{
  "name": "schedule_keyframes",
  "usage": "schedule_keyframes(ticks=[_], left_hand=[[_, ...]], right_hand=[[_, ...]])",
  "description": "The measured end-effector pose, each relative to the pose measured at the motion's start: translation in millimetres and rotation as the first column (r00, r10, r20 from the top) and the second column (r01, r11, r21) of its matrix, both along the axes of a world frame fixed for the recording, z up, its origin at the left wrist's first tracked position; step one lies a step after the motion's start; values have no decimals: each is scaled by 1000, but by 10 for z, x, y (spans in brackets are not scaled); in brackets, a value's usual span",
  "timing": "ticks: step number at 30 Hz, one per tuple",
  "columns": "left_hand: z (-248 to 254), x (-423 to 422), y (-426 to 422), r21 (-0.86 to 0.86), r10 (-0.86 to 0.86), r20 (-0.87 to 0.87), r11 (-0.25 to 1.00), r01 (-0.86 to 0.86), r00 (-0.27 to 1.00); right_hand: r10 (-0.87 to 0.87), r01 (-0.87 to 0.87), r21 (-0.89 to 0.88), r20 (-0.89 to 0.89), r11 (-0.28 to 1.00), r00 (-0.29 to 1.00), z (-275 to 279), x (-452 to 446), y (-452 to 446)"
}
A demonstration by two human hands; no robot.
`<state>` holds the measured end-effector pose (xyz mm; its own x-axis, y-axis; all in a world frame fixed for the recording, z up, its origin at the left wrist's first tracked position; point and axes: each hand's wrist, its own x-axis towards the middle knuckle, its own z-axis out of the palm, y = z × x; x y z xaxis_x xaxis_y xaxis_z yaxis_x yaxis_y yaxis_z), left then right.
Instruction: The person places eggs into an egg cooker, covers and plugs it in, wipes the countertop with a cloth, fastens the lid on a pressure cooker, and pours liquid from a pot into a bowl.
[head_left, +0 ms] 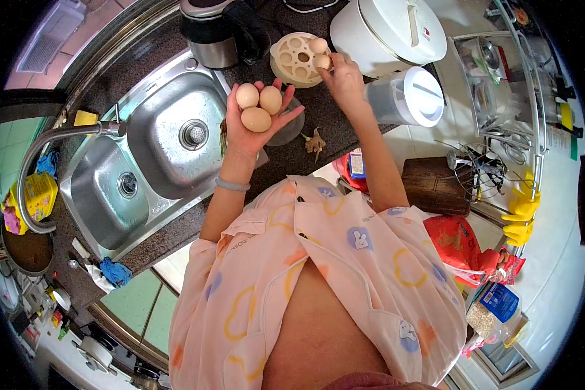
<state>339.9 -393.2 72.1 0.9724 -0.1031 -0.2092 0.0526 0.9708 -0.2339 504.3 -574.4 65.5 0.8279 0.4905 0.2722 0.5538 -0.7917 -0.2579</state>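
Three brown eggs (256, 119) rest on the upturned palm of my left hand (246, 140), its fingers spread around them. My right hand (346, 83) pinches a brown egg (322, 62) at the right side of a round cream egg rack (283, 73) with several holes. Another egg (318, 45) sits in the rack just behind it. Whether the pinched egg is fully seated in its hole I cannot tell. Beneath my left hand, a dark round lid or plate (288, 127) lies partly hidden on the counter.
A double steel sink (179, 153) with a curved faucet (29, 149) is at left. Behind the rack stand a kettle (211, 39) and a white lidded pot (390, 32). A clear pitcher (403, 97) is beside my right forearm. A dry leaf (314, 143) lies on the counter.
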Motion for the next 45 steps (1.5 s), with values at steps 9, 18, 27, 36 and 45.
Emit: schedule_keyframes(ticks=[9,18,27,36,45], left_hand=[[60,21,-15,52,0,-45,999,2,999],[-49,42,-46,153,-52,-86,986,65,995],[44,12,59,190,2,-54,982,9,999],[-188,-120,367,74,27,-3,997,-26,1000],[-138,-140,308,300,-15,-82,953,39,997]], right_hand=[[181,-114,340,-171,934,969,554,-551,222],[352,-143,451,-422,881,836,456,-955,402],[217,135,533,-546,835,809,385,-666,265],[-38,49,89,-123,995,992,238,-467,372],[-5,13,56,-140,998,990,69,-397,379]])
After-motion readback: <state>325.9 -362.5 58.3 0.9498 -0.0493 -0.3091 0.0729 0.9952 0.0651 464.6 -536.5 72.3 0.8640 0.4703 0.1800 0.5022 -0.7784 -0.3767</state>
